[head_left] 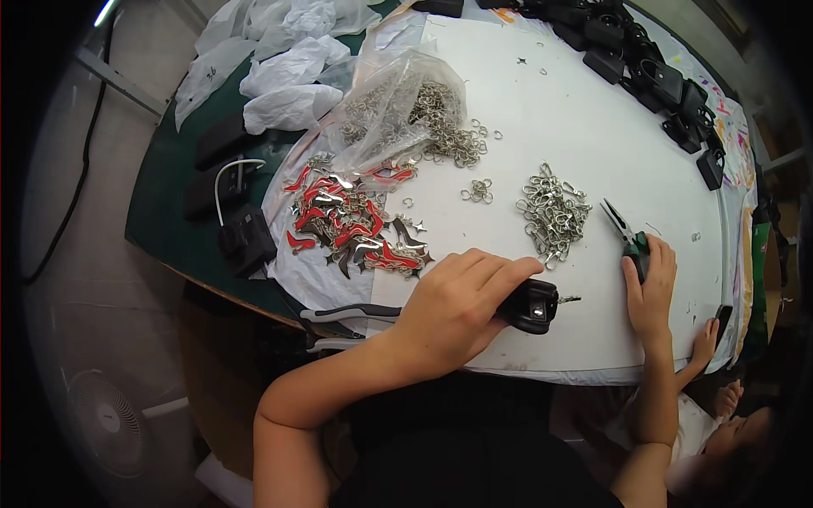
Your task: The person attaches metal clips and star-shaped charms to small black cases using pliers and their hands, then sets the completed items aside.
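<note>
My left hand (457, 313) is closed around a thick black object (535, 306) near the front edge of the white board; its exact kind I cannot make out. A small metal piece (569, 299) sticks out of its right end. My right hand (652, 284) grips needle-nose pliers (633, 247) by their dark green and black handles, the jaws pointing away and slightly apart. Between and beyond the hands lies a pile of silver swivel clasps (555, 216). Left of it is a small cluster of metal rings (478, 191). Red shoe-shaped charms (373, 222) with chains and stars are heaped beyond my left hand.
An open plastic bag (381, 110) spills metal rings onto the board (508, 102). Grey-black tool handles (349, 313) show beside my left forearm. Black adapters with cords (652, 80) line the far right. Another person's hand (705, 343) is at the right front edge.
</note>
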`<control>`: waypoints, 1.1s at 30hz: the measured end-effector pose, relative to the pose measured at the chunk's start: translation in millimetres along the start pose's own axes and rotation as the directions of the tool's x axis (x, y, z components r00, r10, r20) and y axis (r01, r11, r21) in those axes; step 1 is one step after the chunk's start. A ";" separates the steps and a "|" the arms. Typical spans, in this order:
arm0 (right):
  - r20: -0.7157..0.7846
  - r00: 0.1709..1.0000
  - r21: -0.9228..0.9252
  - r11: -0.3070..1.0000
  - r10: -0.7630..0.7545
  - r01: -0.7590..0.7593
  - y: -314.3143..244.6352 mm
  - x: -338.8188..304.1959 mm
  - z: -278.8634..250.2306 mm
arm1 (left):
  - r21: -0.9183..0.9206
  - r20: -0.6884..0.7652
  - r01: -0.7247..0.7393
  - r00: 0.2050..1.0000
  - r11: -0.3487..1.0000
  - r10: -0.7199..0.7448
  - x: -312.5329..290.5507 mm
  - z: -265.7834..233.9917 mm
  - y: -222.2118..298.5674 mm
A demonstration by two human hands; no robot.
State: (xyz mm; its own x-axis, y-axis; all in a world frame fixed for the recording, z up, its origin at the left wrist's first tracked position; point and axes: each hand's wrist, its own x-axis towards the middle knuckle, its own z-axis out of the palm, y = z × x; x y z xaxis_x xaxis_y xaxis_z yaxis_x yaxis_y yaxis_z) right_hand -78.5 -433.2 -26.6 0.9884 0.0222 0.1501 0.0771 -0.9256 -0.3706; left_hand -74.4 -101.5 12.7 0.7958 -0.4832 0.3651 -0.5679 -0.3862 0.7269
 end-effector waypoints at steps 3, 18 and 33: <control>-0.120 0.988 -0.182 0.980 -0.100 0.078 1.9 -2.1 1.5 | 0.050 0.077 -0.029 0.997 0.998 0.026 1.5 2.8 -9.4; 0.111 0.469 0.526 0.452 -0.876 0.720 -196.7 156.2 105.9 | 0.225 -0.065 0.299 0.954 0.927 -0.292 -30.8 -95.5 -61.3; 0.093 0.901 0.684 0.685 -0.423 0.251 -138.8 86.7 38.3 | 0.273 0.413 -0.132 0.911 0.953 0.008 18.2 -93.8 -89.9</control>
State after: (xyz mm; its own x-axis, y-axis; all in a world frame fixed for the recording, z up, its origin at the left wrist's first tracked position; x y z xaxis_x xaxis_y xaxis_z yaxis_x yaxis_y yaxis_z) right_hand 1.6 -288.4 2.7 0.8706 0.4465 0.2067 0.3899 -0.3699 -0.8433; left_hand 10.9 -1.9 8.5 0.6335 -0.7675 0.0982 -0.7036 -0.5187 0.4857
